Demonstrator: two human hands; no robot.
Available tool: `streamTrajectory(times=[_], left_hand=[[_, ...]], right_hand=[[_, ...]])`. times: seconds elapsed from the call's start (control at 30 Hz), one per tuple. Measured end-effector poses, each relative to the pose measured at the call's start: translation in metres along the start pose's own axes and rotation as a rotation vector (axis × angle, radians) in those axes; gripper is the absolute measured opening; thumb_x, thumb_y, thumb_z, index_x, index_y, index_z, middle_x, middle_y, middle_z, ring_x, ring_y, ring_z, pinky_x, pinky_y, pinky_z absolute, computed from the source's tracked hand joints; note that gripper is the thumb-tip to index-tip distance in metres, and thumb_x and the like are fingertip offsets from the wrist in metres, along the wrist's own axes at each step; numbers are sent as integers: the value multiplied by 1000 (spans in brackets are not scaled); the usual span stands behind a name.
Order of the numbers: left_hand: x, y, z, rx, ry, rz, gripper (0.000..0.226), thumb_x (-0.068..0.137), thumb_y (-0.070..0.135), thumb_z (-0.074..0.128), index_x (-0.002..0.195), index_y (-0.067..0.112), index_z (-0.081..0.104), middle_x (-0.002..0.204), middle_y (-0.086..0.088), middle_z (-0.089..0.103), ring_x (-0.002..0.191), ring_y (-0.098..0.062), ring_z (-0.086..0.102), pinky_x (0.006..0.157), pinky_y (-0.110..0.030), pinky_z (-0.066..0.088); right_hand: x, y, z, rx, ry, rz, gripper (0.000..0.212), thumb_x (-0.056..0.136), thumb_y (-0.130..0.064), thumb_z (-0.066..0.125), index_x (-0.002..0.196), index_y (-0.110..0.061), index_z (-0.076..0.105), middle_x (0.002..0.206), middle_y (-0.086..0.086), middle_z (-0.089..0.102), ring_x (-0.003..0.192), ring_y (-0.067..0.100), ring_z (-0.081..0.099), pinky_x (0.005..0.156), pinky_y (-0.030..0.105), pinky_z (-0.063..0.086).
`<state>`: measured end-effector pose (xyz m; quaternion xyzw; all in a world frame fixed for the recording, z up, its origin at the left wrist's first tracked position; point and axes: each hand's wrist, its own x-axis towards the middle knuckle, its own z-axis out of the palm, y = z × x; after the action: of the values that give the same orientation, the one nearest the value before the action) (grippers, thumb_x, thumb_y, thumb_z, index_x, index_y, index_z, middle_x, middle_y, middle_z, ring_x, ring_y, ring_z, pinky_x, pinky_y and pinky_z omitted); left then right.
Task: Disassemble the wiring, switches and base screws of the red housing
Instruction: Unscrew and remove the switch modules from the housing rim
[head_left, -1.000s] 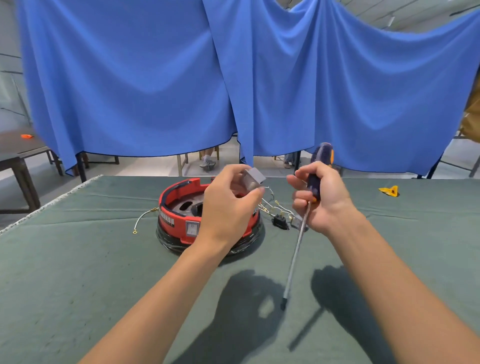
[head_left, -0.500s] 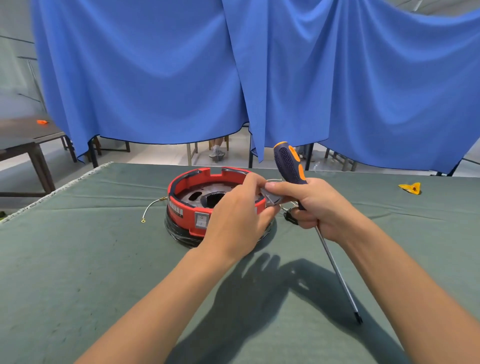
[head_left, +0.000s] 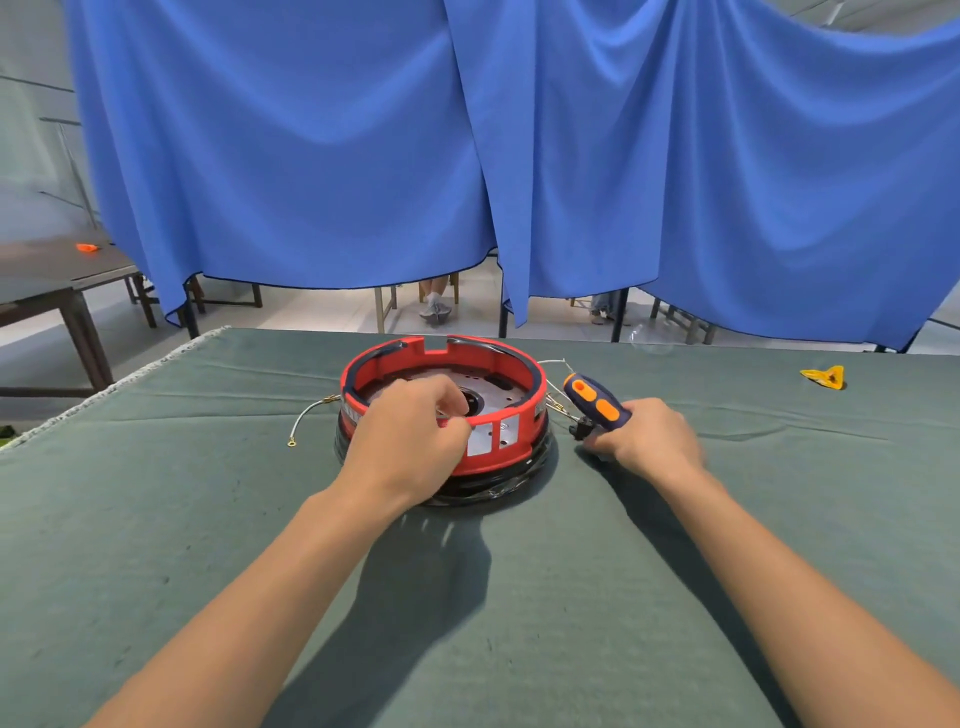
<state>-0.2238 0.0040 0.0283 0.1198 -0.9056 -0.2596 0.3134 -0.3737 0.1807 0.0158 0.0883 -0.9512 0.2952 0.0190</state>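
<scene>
**Left hand on housing rim, right hand holding screwdriver**

Red housing (head_left: 511, 397) sitting mid-table on green cloth (head_left: 156, 519), open side up, on top of a black glossy base (head_left: 493, 486). Metal plate (head_left: 488, 395) visible inside, with a dark centre hole and small holes. Two pale rectangular panels on the near wall.

Left hand (head_left: 410, 439) over the near-left rim, fingers curled in, tips reaching inside toward the plate. Can't tell whether anything is pinched between them; grip hidden behind the knuckles.

Right hand (head_left: 644, 441) just right of the housing, low on the cloth, wrapped round a screwdriver (head_left: 595, 400). Blue-and-orange handle sticking up and tilted toward the housing. Shaft hidden by the hand.

White wire (head_left: 306, 421) with ring terminal trailing off the left side onto the cloth. More wires (head_left: 558, 400) and a small black part (head_left: 581, 430) bunched between housing and right hand, off the housing wall.

Yellow item (head_left: 825, 376) far right on the cloth, well apart. Blue curtain (head_left: 467, 156) behind the table. Dark side table (head_left: 57, 280) at left.
</scene>
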Motion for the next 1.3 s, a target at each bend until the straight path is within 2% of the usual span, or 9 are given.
streamTrajectory(times=[0.27,0.47,0.6,0.73,0.9,1.0,1.07,1.2,1.3], left_hand=[[5,-9,-18,47,-126,5,30,76,10,56,102,21,65,102,8,66,97,-10,58,90,-27,46],[7,-20,-36,216,-273,-70,17,79,26,66,95,31,66,98,9,67,96,-16,60,87,-36,48],[5,-18,-30,228,-234,-33,15,82,31,69,97,32,68,98,9,68,96,-14,59,94,-38,43],[3,-16,-20,253,-146,16,23,84,36,66,107,32,69,107,12,68,105,-14,56,97,-36,39],[1,-18,-12,383,-168,123,33,92,36,52,124,37,58,118,10,63,111,-16,48,90,-32,31],[-1,-24,-12,358,-183,135,38,91,34,51,129,35,54,120,9,61,112,-16,46,94,-32,32],[-5,-27,-9,350,-170,143,41,91,34,51,132,34,51,125,9,58,118,-15,43,101,-31,29],[-15,-33,-2,390,-121,128,45,91,39,48,136,41,41,135,14,47,128,-13,30,111,-38,18],[-24,-34,7,340,-55,121,49,88,39,50,136,39,41,135,14,45,131,-13,26,109,-37,21]], right_hand=[[1,0,4,-49,61,-70,28,76,-52,69,88,-26,67,89,6,67,83,30,61,63,28,40],[-9,-18,-12,148,37,-152,22,76,-33,67,64,-15,62,59,1,65,61,22,60,55,29,42],[-28,-35,-18,314,-28,-288,28,73,-28,66,50,-16,55,44,-3,60,47,17,52,53,31,48],[-41,-51,-29,469,42,-442,36,76,-24,68,49,-14,46,38,-6,42,41,16,38,48,27,35],[-61,-69,-48,710,115,-548,31,79,-30,58,57,-8,58,46,3,60,45,21,59,50,30,43],[-72,-73,-50,532,258,-543,52,73,-55,42,60,-9,61,53,3,62,62,28,61,63,39,49],[-81,-74,-51,356,368,-539,58,73,-64,35,50,-17,59,52,-2,62,61,20,58,60,31,44],[-88,-74,-59,335,241,-536,32,75,-52,54,49,-33,55,40,-16,52,47,11,45,51,27,34],[-90,-74,-61,332,119,-559,30,71,-34,60,47,-25,44,37,-8,35,46,14,30,49,26,30]])
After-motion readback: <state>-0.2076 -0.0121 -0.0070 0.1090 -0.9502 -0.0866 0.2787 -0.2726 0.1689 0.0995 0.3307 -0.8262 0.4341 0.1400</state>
